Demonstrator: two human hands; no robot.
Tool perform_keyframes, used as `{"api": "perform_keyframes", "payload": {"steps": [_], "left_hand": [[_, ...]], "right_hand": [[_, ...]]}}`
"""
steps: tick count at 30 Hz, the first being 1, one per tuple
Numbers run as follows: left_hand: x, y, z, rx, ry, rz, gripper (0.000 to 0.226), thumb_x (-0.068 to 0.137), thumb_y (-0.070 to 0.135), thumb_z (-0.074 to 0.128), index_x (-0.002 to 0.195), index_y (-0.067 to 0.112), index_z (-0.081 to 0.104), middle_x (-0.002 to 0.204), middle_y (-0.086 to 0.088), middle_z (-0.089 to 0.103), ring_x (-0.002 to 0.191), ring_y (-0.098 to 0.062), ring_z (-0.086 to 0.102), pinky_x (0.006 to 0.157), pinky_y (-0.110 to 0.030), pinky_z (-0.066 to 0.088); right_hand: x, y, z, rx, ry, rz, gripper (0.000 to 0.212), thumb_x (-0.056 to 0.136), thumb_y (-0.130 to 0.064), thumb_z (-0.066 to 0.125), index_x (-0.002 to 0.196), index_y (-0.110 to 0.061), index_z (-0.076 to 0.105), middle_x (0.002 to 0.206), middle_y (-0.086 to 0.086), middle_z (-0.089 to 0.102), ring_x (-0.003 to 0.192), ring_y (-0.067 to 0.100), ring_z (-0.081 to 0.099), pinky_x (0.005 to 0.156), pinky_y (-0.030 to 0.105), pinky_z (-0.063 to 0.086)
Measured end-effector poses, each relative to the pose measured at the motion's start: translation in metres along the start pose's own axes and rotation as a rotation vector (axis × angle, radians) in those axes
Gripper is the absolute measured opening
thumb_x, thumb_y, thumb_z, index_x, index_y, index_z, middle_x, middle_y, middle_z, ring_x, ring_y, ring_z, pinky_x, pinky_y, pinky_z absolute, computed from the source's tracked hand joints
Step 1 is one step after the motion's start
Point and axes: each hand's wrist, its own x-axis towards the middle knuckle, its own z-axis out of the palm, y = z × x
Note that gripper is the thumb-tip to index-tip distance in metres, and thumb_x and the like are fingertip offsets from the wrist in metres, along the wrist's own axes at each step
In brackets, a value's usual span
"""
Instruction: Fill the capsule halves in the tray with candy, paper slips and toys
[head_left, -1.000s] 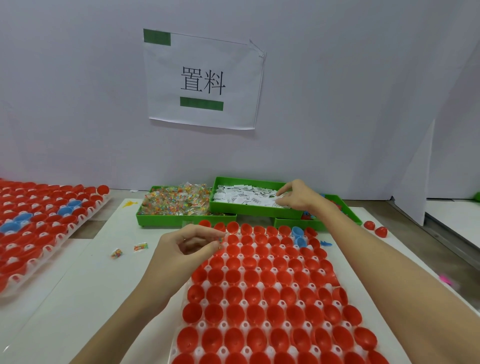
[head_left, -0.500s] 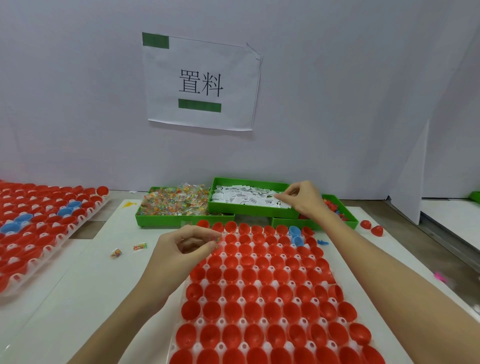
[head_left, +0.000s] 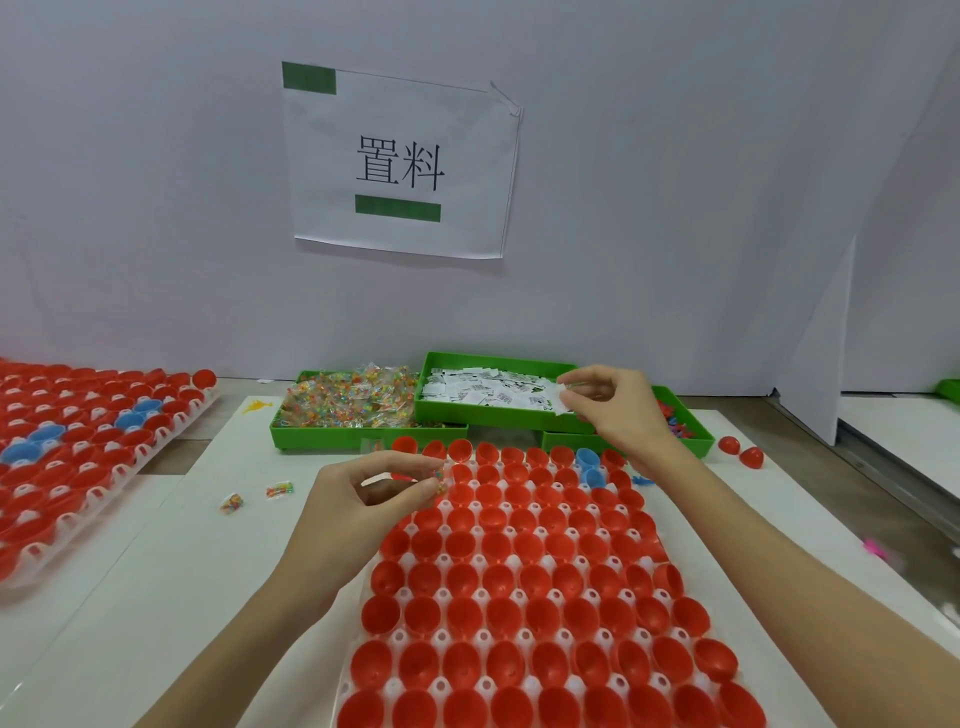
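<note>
Two hands were seen over the white worktop, and neither was idle. A small clear candy packet was pinched between thumb and fingertips of the left hand, held just above the far-left corner of the tray of capsule halves. Pretty much all of those halves were red, with a couple of blue ones spotted near the far edge. A white paper slip was gripped by the curled fingers of the right hand, right at the near-right corner of the green bin of paper slips. Just left of it, a green bin of wrapped candy was parked, and a third green bin with small coloured toys was half hidden behind the right wrist. A few loose candy packets were left lying on the worktop, well apart from the tray. Off to the left, a second tray of red and blue halves was set.
</note>
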Motion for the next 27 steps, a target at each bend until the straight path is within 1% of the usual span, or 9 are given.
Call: {"api": "perform_keyframes", "payload": {"steps": [1,3,7,9,12,15,19,24,27], "left_hand": [[0.000,0.000,0.001,0.005,0.004,0.007,0.019,0.085,0.016,0.081,0.092,0.033,0.083,0.097,0.007,0.080,0.088,-0.014,0.077,0.078,-0.013,0.056],[-0.001,0.001,0.002,0.019,0.010,0.032,0.019,0.083,0.016,0.082,0.090,0.035,0.083,0.094,0.007,0.080,0.090,-0.011,0.076,0.079,-0.013,0.056],[-0.005,0.005,0.007,0.038,-0.027,0.086,0.020,0.082,0.013,0.083,0.088,0.032,0.084,0.092,0.005,0.080,0.090,-0.009,0.076,0.077,-0.012,0.055],[-0.009,0.007,0.010,0.050,-0.061,0.117,0.017,0.080,0.014,0.084,0.089,0.030,0.084,0.091,0.004,0.080,0.089,-0.011,0.076,0.077,-0.014,0.056],[-0.012,0.010,0.016,0.069,-0.107,0.169,0.015,0.078,0.017,0.085,0.089,0.028,0.083,0.090,0.001,0.080,0.087,-0.014,0.076,0.079,-0.019,0.058],[-0.015,0.012,0.020,0.054,-0.071,0.215,0.016,0.076,0.017,0.086,0.089,0.026,0.082,0.090,0.000,0.080,0.085,-0.016,0.077,0.080,-0.021,0.059],[-0.018,0.012,0.024,0.072,-0.051,0.249,0.022,0.077,0.020,0.085,0.097,0.028,0.078,0.091,0.000,0.079,0.085,-0.016,0.077,0.078,-0.022,0.059],[-0.019,0.008,0.026,0.134,-0.066,0.261,0.020,0.078,0.019,0.083,0.097,0.026,0.080,0.091,0.004,0.079,0.086,-0.014,0.076,0.079,-0.021,0.059],[-0.019,0.008,0.025,0.146,-0.057,0.242,0.018,0.079,0.018,0.083,0.094,0.026,0.082,0.089,0.005,0.079,0.086,-0.012,0.076,0.080,-0.021,0.059]], "right_hand": [[-0.012,-0.007,0.001,0.033,-0.005,-0.014,0.017,0.091,-0.014,0.076,0.107,-0.019,0.078,0.098,-0.005,0.077,0.093,0.008,0.072,0.080,0.019,0.057],[-0.038,-0.020,0.004,0.138,-0.040,-0.043,0.015,0.088,-0.014,0.080,0.101,-0.020,0.079,0.095,-0.008,0.079,0.091,0.005,0.074,0.078,0.015,0.056],[-0.088,-0.034,0.015,0.262,-0.146,-0.042,0.012,0.086,-0.015,0.081,0.096,-0.022,0.081,0.094,-0.007,0.080,0.091,0.008,0.075,0.081,0.019,0.058],[-0.105,-0.035,0.022,0.248,-0.188,-0.061,0.010,0.087,-0.016,0.081,0.094,-0.023,0.081,0.094,-0.008,0.079,0.092,0.007,0.075,0.084,0.020,0.058],[-0.115,-0.039,0.026,0.200,-0.234,-0.117,0.007,0.088,-0.018,0.081,0.093,-0.022,0.081,0.090,-0.008,0.079,0.088,0.007,0.075,0.082,0.021,0.059],[-0.115,-0.044,0.022,0.219,-0.326,-0.144,0.007,0.089,-0.022,0.080,0.096,-0.021,0.081,0.092,-0.004,0.079,0.089,0.012,0.076,0.085,0.027,0.061],[-0.114,-0.046,0.019,0.200,-0.383,-0.166,0.010,0.090,-0.021,0.079,0.100,-0.019,0.080,0.093,-0.002,0.079,0.090,0.014,0.076,0.088,0.033,0.061],[-0.113,-0.046,0.014,0.181,-0.439,-0.136,0.012,0.094,-0.017,0.074,0.105,-0.016,0.080,0.093,0.001,0.079,0.087,0.016,0.077,0.084,0.028,0.061],[-0.109,-0.047,0.009,0.213,-0.425,-0.088,0.013,0.097,-0.012,0.069,0.106,-0.011,0.078,0.095,0.004,0.079,0.090,0.018,0.077,0.084,0.029,0.062]]}}
